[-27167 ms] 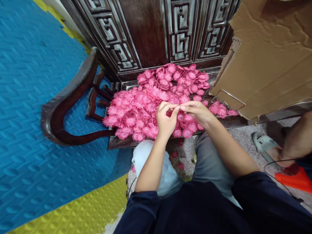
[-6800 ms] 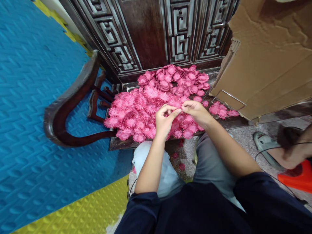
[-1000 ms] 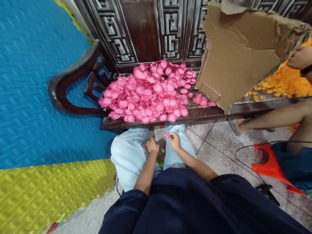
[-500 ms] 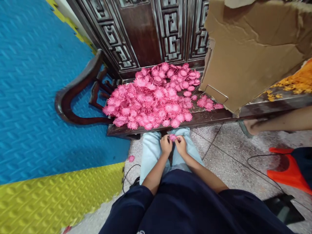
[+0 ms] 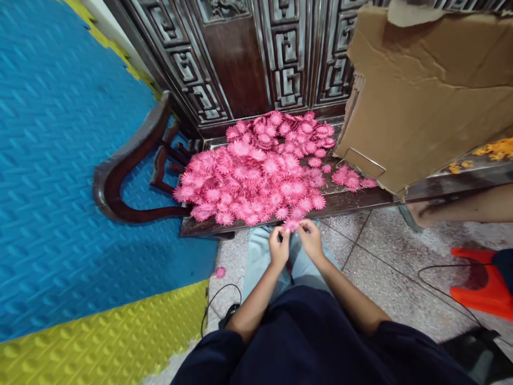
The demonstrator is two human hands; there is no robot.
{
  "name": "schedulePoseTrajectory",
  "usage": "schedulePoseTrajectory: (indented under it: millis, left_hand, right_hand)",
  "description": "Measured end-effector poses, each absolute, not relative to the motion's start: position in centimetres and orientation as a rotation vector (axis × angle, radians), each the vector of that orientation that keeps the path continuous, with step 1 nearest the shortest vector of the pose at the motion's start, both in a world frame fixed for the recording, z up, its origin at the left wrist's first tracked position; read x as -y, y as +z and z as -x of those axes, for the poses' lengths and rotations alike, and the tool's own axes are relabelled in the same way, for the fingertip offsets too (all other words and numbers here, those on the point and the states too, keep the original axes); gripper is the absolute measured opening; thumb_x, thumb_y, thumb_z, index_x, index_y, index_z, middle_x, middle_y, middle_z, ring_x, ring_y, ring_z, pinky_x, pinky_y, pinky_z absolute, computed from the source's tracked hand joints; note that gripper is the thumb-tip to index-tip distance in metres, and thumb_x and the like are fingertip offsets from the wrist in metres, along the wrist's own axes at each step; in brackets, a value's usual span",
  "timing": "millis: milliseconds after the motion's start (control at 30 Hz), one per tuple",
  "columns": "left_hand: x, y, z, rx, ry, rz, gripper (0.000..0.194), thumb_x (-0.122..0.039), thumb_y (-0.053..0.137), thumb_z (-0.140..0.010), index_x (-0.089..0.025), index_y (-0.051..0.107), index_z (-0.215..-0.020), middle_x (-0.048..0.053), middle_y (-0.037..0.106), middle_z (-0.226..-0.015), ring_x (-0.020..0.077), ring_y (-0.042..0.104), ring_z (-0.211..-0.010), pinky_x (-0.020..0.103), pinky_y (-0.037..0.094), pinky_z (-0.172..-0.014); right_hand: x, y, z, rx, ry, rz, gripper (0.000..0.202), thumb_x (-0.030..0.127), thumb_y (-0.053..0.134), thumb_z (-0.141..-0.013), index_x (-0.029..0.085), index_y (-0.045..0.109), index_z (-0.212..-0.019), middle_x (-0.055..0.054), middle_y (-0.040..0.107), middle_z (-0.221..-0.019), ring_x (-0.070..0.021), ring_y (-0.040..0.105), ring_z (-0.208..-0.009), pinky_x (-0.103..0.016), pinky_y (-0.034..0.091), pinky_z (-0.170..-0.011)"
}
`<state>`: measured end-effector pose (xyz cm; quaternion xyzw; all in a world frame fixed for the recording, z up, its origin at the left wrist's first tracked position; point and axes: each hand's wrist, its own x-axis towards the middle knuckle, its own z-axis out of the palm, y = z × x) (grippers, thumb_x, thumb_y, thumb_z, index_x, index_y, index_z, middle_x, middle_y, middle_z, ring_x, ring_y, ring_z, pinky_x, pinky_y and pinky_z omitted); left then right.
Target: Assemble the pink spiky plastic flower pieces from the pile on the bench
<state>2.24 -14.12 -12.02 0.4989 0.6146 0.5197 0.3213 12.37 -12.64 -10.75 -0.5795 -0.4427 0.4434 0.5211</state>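
Above my knees, at the front edge of the bench, a pink artificial flower (image 5: pixel 291 225) is pinched between both hands. My left hand (image 5: pixel 279 247) is closed on its left side with thumb and fingertips. From the right, my right hand (image 5: pixel 311 240) grips its other edge, fingers bent. Just beyond my hands a large heap of pink artificial flowers (image 5: pixel 248 179) covers the dark wooden bench seat (image 5: pixel 340 202). A few loose pink flowers (image 5: pixel 348 177) lie to the right of the heap.
A cardboard sheet (image 5: pixel 417 101) stands on the bench at right, with orange flowers (image 5: pixel 499 151) beyond it. The curved armrest (image 5: pixel 108 187) rises at left. One pink flower (image 5: pixel 220 272) lies on the floor. Another person's leg (image 5: pixel 465 204) and an orange stool (image 5: pixel 476 299) are at right.
Both hands have moved forward from over my lap to the bench edge, still holding the pink flower. The view has shifted slightly.
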Motion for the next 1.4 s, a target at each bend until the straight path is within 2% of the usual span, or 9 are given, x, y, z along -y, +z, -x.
schedulePoseTrajectory:
  millis: [167,300,567,767,933,1000,1100,1267,1400]
  left_hand:
    - [8.8,-7.7,1.4,-1.551,1.551,-1.257,0.026,-0.042,0.048,-0.085,-0.018,0.052,-0.095,0.000,0.052,-0.076,0.0114,0.052,-0.072,0.023,0.042,-0.071]
    - [8.2,-9.3,4.4,-1.793,1.476,-1.380,0.031,-0.041,0.037,-0.089,-0.018,0.048,-0.106,0.003,0.055,-0.082,0.0136,0.055,-0.078,0.026,0.043,-0.077]
    - [15.9,-17.7,7.2,-1.927,1.037,-1.599,0.015,-0.022,0.049,-0.074,-0.018,0.058,-0.086,0.009,0.061,-0.077,0.0229,0.057,-0.080,0.037,0.041,-0.078]
    - [15.5,-18.9,7.6,-2.032,0.855,-1.652,0.024,-0.021,0.045,-0.079,-0.016,0.057,-0.099,0.013,0.062,-0.097,0.0259,0.056,-0.097,0.040,0.039,-0.088]
    - [14.3,-19.9,5.6,-2.069,0.720,-1.642,0.031,-0.026,0.043,-0.085,-0.015,0.052,-0.112,0.013,0.059,-0.110,0.0234,0.052,-0.109,0.035,0.036,-0.095]
    - [14.0,-20.3,5.4,-2.065,0.650,-1.644,0.028,-0.025,0.044,-0.084,-0.016,0.053,-0.109,0.011,0.060,-0.107,0.0221,0.054,-0.106,0.033,0.037,-0.094]
    - [13.6,-20.6,5.9,-2.130,0.576,-1.601,0.028,-0.021,0.043,-0.084,-0.014,0.053,-0.109,0.011,0.060,-0.108,0.0231,0.053,-0.106,0.035,0.037,-0.093]
    - [13.6,-21.1,6.7,-2.185,0.479,-1.564,0.024,-0.021,0.045,-0.082,-0.017,0.058,-0.101,0.010,0.060,-0.105,0.0246,0.053,-0.105,0.037,0.038,-0.093]
    - [13.8,-21.5,6.5,-2.207,0.450,-1.535,0.022,-0.022,0.051,-0.078,-0.018,0.061,-0.097,0.011,0.059,-0.105,0.0256,0.053,-0.105,0.038,0.039,-0.092]
  right_hand:
    - [6.4,-4.5,-10.2,1.149,1.030,1.210,0.014,0.032,0.061,-0.072,0.018,0.056,-0.073,0.004,0.051,-0.063,-0.0112,0.048,-0.059,-0.025,0.040,-0.061]
    - [2.0,0.5,-8.8,1.270,0.887,1.151,0.012,0.029,0.061,-0.072,0.017,0.058,-0.074,0.003,0.053,-0.064,-0.0106,0.049,-0.060,-0.026,0.041,-0.063]
    - [-5.6,4.8,-7.8,1.615,0.717,1.130,0.006,0.019,0.059,-0.073,0.015,0.058,-0.069,0.006,0.049,-0.058,-0.0067,0.044,-0.053,-0.023,0.039,-0.058]
    - [-10.3,3.1,-8.2,1.696,0.616,1.229,0.023,0.026,0.066,-0.070,0.010,0.062,-0.086,0.006,0.050,-0.059,-0.0072,0.046,-0.054,-0.026,0.043,-0.064]
    - [-8.1,2.4,-12.6,1.548,0.475,1.270,0.028,0.025,0.055,-0.079,0.009,0.056,-0.102,-0.003,0.060,-0.083,-0.0081,0.053,-0.072,-0.026,0.042,-0.074]
    - [-4.7,0.8,-14.5,1.420,0.401,1.269,0.022,0.024,0.051,-0.082,0.011,0.057,-0.099,-0.007,0.060,-0.094,-0.0096,0.055,-0.082,-0.025,0.042,-0.078]
    - [2.8,-4.0,-16.3,1.249,0.332,1.375,0.017,0.029,0.045,-0.084,0.016,0.056,-0.089,-0.004,0.059,-0.085,-0.0133,0.055,-0.079,-0.028,0.044,-0.075]
    - [15.3,-13.7,-15.4,1.348,0.595,1.674,0.019,0.027,0.040,-0.082,0.017,0.057,-0.082,-0.006,0.061,-0.080,-0.0176,0.055,-0.075,-0.032,0.043,-0.074]
    - [18.5,-17.2,-14.7,1.438,0.708,1.738,0.015,0.023,0.046,-0.075,0.019,0.060,-0.075,-0.003,0.063,-0.069,-0.0177,0.055,-0.066,-0.032,0.043,-0.072]
